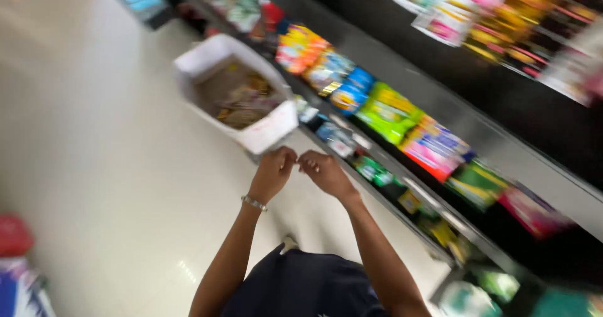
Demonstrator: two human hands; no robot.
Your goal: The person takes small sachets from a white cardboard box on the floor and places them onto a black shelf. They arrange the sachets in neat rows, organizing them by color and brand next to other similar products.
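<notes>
The open white cardboard box [235, 97], rectangular, with brown and yellow packets lying loose inside, stands on the pale glossy floor [94, 166] close against the lower edge of the dark shelving unit [440, 103]. Its long axis runs along the shelf front, away from the person. The near corner of the box lies just above and slightly left of both hands in the head view, near them but not touching.

The left hand [273, 172], with a silver metal bracelet [254, 203] on the wrist, and the right hand [325, 174] meet fingertip to fingertip in front of the body. The left hand is the nearer of the two to the box corner; the right hand lies closer to the shelf edge.

Grip state: both hands are curled narrow, with fingers pinched together at the point where they meet. Motion blur hides whether a small item sits between the fingertips; it cannot be told. Neither hand touches the box or the shelf goods.

Along the shelves, bright snack bags in orange, blue, green [389, 111] and pink [434, 147] stand in rows, well apart from the hands. A red item [12, 235] lies at the left floor edge.
</notes>
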